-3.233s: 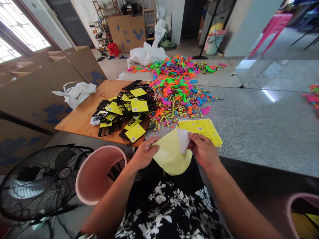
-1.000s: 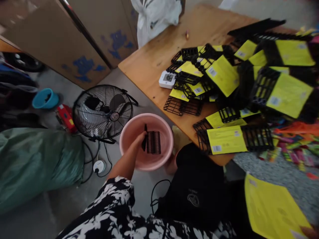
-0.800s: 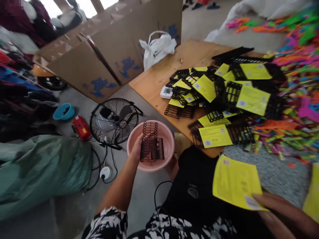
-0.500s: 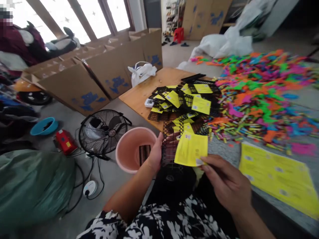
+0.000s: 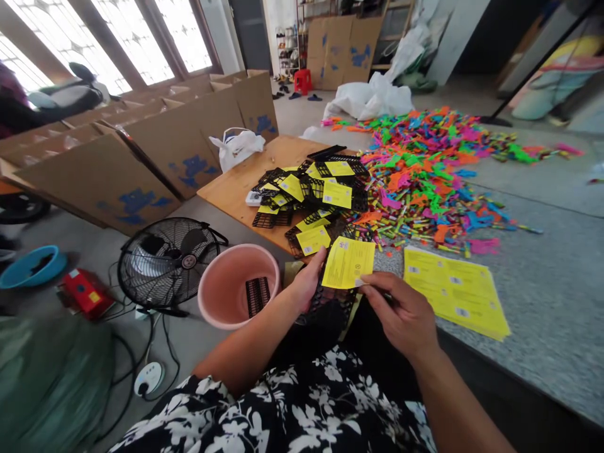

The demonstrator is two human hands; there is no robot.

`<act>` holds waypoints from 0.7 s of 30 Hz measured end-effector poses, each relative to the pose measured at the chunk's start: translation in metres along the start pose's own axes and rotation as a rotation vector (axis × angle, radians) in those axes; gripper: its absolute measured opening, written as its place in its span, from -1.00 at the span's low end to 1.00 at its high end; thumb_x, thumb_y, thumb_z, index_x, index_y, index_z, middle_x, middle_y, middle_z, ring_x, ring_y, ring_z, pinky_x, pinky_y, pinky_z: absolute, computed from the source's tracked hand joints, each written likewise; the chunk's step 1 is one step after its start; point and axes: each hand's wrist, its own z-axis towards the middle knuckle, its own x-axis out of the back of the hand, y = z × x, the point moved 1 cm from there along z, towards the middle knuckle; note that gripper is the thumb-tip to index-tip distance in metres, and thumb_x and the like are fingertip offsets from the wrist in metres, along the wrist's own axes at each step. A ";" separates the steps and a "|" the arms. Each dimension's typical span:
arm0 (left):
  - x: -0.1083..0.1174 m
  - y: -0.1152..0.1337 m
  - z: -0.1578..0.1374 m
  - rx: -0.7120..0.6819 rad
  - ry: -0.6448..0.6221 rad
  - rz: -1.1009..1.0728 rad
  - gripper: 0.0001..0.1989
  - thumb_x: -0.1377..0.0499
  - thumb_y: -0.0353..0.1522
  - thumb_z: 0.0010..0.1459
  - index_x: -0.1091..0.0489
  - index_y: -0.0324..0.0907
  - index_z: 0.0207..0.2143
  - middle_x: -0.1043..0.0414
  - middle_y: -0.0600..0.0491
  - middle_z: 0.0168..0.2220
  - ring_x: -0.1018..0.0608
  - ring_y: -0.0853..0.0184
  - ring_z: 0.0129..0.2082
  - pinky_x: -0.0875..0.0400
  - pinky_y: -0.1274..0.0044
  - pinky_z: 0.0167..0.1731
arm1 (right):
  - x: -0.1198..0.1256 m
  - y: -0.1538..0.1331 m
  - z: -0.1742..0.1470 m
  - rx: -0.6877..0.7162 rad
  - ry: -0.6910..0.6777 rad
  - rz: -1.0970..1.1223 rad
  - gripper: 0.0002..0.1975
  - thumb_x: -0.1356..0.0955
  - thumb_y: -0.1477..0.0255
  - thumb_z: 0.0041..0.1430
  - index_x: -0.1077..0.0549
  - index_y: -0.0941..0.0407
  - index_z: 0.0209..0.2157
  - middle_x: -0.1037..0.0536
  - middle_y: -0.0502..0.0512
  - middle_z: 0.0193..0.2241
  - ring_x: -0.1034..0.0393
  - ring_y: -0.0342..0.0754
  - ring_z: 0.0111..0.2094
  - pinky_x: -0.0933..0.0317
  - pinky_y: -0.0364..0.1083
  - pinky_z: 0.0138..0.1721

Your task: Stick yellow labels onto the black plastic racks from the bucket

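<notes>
My left hand (image 5: 306, 283) is closed around the edge of a black plastic grid rack (image 5: 333, 305), held low in front of my body. Between thumb and fingers, my right hand (image 5: 401, 311) pinches the lower right corner of a yellow printed label (image 5: 349, 261). The label lies over the rack and hides much of it; whether it is stuck down I cannot tell. Beyond my hands, more black racks (image 5: 272, 218) are heaped, several bearing yellow labels (image 5: 337, 194). To the right of my right hand lies a stack of yellow label sheets (image 5: 472, 286).
A pink bucket (image 5: 210, 296) with a black rack (image 5: 257, 297) inside stands left of my left arm, beside a floor fan (image 5: 155, 264). The wooden board (image 5: 226, 192) supports the heap. Colourful plastic pieces (image 5: 425, 176) spread behind right; cardboard boxes (image 5: 155, 157) line the left.
My view has turned right, so the surroundings shift left. The yellow label now sits closer to my left hand and covers more of the rack. Both hands keep their holds.
</notes>
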 end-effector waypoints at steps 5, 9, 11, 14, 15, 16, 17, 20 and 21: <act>0.001 -0.002 0.000 0.054 0.038 -0.066 -0.12 0.16 0.25 0.26 -0.49 -0.29 0.09 -0.64 -0.19 -0.24 -0.63 0.18 -0.38 -0.44 0.45 -0.40 | -0.002 0.006 -0.001 0.010 -0.003 -0.016 -0.86 -0.40 0.35 0.33 -0.60 -0.02 -0.11 -0.66 0.06 -0.17 -0.59 0.00 -0.15 -0.48 -0.04 -0.05; 0.012 -0.008 0.003 0.037 0.074 -0.007 -0.10 0.17 0.29 0.23 -0.52 -0.25 0.06 -0.64 -0.16 -0.29 -0.63 0.18 -0.37 -0.46 0.44 -0.38 | -0.005 0.009 -0.001 0.002 -0.015 -0.025 -0.86 -0.40 0.35 0.34 -0.60 -0.01 -0.11 -0.66 0.06 -0.17 -0.59 -0.01 -0.16 -0.47 -0.06 -0.09; 0.015 -0.010 0.004 0.019 0.050 0.004 -0.09 0.18 0.29 0.23 -0.52 -0.25 0.06 -0.64 -0.16 -0.28 -0.63 0.16 -0.33 -0.47 0.42 -0.34 | -0.006 0.010 -0.001 0.001 -0.015 -0.024 -0.86 -0.39 0.36 0.34 -0.60 -0.02 -0.10 -0.66 0.06 -0.17 -0.59 -0.01 -0.16 -0.47 -0.07 -0.10; 0.015 -0.010 0.003 0.022 0.066 0.016 -0.09 0.18 0.30 0.22 -0.53 -0.24 0.04 -0.64 -0.16 -0.29 -0.63 0.16 -0.34 -0.47 0.42 -0.36 | -0.008 0.010 0.000 0.001 -0.016 -0.020 -0.86 -0.40 0.36 0.34 -0.60 -0.01 -0.11 -0.66 0.05 -0.18 -0.59 -0.02 -0.17 -0.47 -0.07 -0.09; 0.014 -0.009 0.003 0.028 0.082 0.016 -0.09 0.17 0.30 0.22 -0.53 -0.24 0.03 -0.64 -0.15 -0.29 -0.64 0.16 -0.35 -0.46 0.43 -0.37 | -0.008 0.010 0.000 0.002 -0.016 -0.019 -0.86 -0.40 0.36 0.34 -0.60 -0.01 -0.11 -0.66 0.05 -0.18 -0.59 -0.02 -0.17 -0.47 -0.07 -0.09; 0.013 -0.008 0.002 0.033 0.095 0.013 -0.11 0.15 0.29 0.22 -0.54 -0.24 0.03 -0.64 -0.15 -0.29 -0.64 0.17 -0.37 -0.46 0.44 -0.39 | -0.008 0.010 0.000 0.003 -0.015 -0.018 -0.87 -0.40 0.37 0.34 -0.59 -0.01 -0.11 -0.66 0.05 -0.18 -0.59 -0.02 -0.16 -0.47 -0.07 -0.09; 0.012 -0.007 0.002 0.037 0.101 0.004 -0.13 0.13 0.29 0.22 -0.54 -0.23 0.03 -0.65 -0.15 -0.28 -0.64 0.17 -0.37 -0.46 0.44 -0.40 | -0.009 0.010 0.000 0.005 -0.015 -0.018 -0.87 -0.40 0.37 0.34 -0.59 0.00 -0.11 -0.66 0.05 -0.18 -0.59 -0.03 -0.16 -0.47 -0.08 -0.09; 0.010 -0.006 0.002 0.038 0.083 -0.046 -0.16 0.07 0.26 0.23 -0.52 -0.22 0.07 -0.66 -0.16 -0.22 -0.66 0.16 -0.32 -0.48 0.44 -0.37 | -0.010 0.011 -0.001 0.002 -0.011 -0.020 -0.87 -0.40 0.39 0.34 -0.59 0.00 -0.11 -0.66 0.05 -0.17 -0.59 -0.04 -0.16 -0.46 -0.10 -0.09; 0.010 -0.006 0.001 0.038 0.072 -0.065 -0.17 0.06 0.26 0.23 -0.52 -0.22 0.09 -0.66 -0.17 -0.21 -0.66 0.14 -0.30 -0.49 0.43 -0.35 | -0.010 0.011 -0.001 0.000 -0.012 -0.020 -0.88 -0.40 0.40 0.34 -0.58 0.00 -0.11 -0.66 0.04 -0.17 -0.59 -0.05 -0.17 -0.45 -0.10 -0.10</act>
